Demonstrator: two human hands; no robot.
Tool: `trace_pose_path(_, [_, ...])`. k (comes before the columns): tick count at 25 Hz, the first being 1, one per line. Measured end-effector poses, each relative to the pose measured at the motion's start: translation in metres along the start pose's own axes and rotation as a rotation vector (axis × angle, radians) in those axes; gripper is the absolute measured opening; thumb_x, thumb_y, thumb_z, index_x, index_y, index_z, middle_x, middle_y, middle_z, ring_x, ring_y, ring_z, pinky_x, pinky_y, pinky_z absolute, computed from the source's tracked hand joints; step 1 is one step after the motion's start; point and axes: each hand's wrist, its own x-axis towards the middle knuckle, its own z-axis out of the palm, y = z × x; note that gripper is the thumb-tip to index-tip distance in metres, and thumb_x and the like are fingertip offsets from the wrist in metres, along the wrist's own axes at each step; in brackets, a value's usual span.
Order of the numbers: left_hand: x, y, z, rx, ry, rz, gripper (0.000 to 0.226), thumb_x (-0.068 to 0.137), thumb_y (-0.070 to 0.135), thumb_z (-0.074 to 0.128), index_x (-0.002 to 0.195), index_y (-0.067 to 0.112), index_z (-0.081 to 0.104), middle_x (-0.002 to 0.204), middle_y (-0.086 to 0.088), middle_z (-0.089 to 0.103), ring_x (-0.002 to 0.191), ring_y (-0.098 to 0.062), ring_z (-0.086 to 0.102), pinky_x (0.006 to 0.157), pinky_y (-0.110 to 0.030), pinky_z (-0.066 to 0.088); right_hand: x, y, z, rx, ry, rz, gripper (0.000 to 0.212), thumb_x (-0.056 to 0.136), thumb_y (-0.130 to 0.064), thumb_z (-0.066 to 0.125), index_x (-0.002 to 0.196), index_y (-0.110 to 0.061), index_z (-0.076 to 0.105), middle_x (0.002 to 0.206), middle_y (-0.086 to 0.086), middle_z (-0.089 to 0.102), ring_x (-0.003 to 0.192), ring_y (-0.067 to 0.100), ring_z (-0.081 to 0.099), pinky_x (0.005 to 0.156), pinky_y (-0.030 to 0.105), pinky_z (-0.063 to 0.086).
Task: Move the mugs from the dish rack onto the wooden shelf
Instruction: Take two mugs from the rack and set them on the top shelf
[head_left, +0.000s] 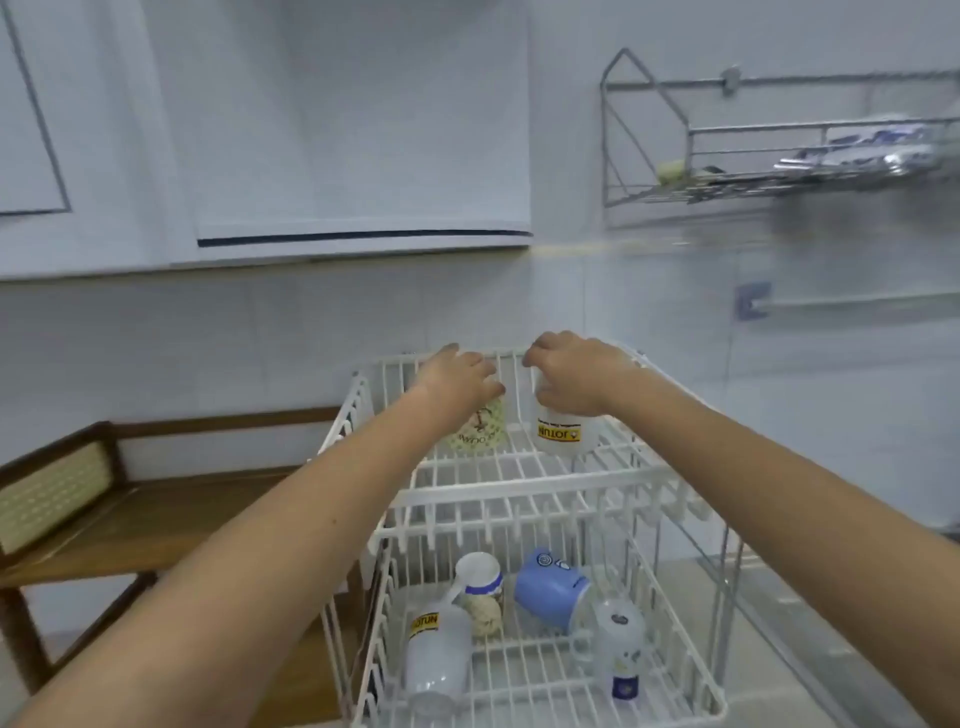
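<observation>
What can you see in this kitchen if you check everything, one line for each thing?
Surface: brown wooden shelf left of the rack, no mugs on it.
Job's things: white wire two-tier dish rack; upper tier holds a cream patterned mug and a white mug with yellow label, both upside down; lower tier holds a blue mug on its side, and a frosted mug with yellow label.
Clutter: other cups and a small bottle on the lower tier, blurred.
Hands: left hand on the cream mug; right hand gripping the white mug.
Cables: nothing seen.
Surroundings: pale tiled wall, metal wall rack upper right.
</observation>
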Motion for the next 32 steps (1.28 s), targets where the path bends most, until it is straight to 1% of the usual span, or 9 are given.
trace_pose_path(4, [0.025,0.01,-0.003,0.281,-0.148,0.073,0.074,0.088,0.024,0.063,0.147,0.03,0.02,0.152,-0.006,0.027,0.14,-0.026,0.021,0.115,-0.049,0.017,0.021,0.004,-0.002,-0.345,-0.25,-0.276,0.064,0.08,-0.042,0.056,0.14,-0.034,0.035,0.147,-0.005,0.035,0.131,0.021,0.036,0.098,0.042,0.04])
trace_pose_path(8, [0.037,0.024,0.01,0.567,-0.207,0.193,0.083,0.086,0.032,0.065,0.149,0.026,0.012,0.153,-0.005,0.024,0.143,-0.028,0.015,0.117,-0.05,0.007,0.031,-0.003,0.006,-0.717,-0.415,-0.361,0.079,0.073,-0.046,0.071,0.14,-0.042,0.03,0.138,-0.009,0.043,0.125,0.022,0.041,0.084,0.035,0.041])
trace_pose_path(10, [0.04,0.027,0.017,0.629,-0.214,0.236,0.086,0.085,0.032,0.065,0.149,0.026,0.01,0.152,-0.006,0.026,0.142,-0.028,0.018,0.116,-0.05,0.007,0.033,-0.01,0.011,-0.847,-0.446,-0.369,0.074,0.079,-0.04,0.068,0.141,-0.04,0.028,0.138,-0.006,0.043,0.126,0.025,0.039,0.081,0.033,0.037])
trace_pose_path(15, [0.045,0.027,0.021,0.574,-0.178,0.256,0.078,0.086,0.026,0.065,0.147,0.023,0.017,0.147,-0.006,0.033,0.136,-0.027,0.029,0.116,-0.049,0.013,0.034,-0.018,0.019,-0.91,-0.426,-0.327,0.055,0.087,-0.025,0.061,0.138,-0.02,0.04,0.134,0.009,0.048,0.122,0.036,0.043,0.085,0.044,0.047])
trace_pose_path(19, [0.036,0.019,0.02,0.54,-0.129,0.245,0.079,0.084,0.022,0.066,0.146,0.022,0.017,0.146,-0.008,0.034,0.136,-0.028,0.029,0.116,-0.051,0.012,0.025,-0.011,0.011,-0.879,-0.366,-0.361,0.076,0.072,-0.036,0.076,0.134,-0.024,0.036,0.127,-0.003,0.05,0.115,0.028,0.049,0.084,0.038,0.05])
trace_pose_path(22, [0.02,0.002,0.016,0.367,-0.057,0.104,0.083,0.079,0.021,0.071,0.144,0.022,0.02,0.143,-0.01,0.037,0.132,-0.028,0.035,0.115,-0.053,0.013,0.015,0.002,0.001,-0.82,-0.273,-0.287,0.088,0.056,-0.052,0.079,0.128,-0.024,0.036,0.119,-0.005,0.053,0.102,0.025,0.057,0.069,0.032,0.043])
trace_pose_path(25, [-0.007,-0.02,0.013,-0.012,0.101,-0.12,0.091,0.065,0.037,0.079,0.138,0.02,0.028,0.135,-0.01,0.044,0.123,-0.027,0.043,0.111,-0.049,0.021,0.0,0.017,-0.026,-0.579,-0.111,-0.095,0.088,0.047,-0.066,0.072,0.117,-0.024,0.039,0.11,-0.005,0.056,0.09,0.025,0.063,0.06,0.031,0.033])
trace_pose_path(29, [-0.059,-0.043,0.014,-0.599,0.417,-0.39,0.099,0.054,0.051,0.08,0.135,0.02,0.033,0.124,-0.006,0.05,0.109,-0.025,0.049,0.089,-0.038,0.041,-0.024,0.009,-0.055,-0.15,0.139,0.083,0.086,0.041,-0.073,0.064,0.11,-0.028,0.04,0.104,-0.007,0.058,0.079,0.025,0.057,0.061,0.031,0.034])
trace_pose_path(32, [-0.102,-0.052,0.019,-0.906,0.628,-0.538,0.099,0.052,0.052,0.081,0.133,0.022,0.033,0.121,-0.004,0.049,0.106,-0.02,0.046,0.075,-0.033,0.042,-0.041,-0.026,-0.068,0.114,0.315,0.127,0.085,0.038,-0.073,0.063,0.11,-0.034,0.041,0.101,-0.011,0.059,0.079,0.022,0.055,0.064,0.034,0.038])
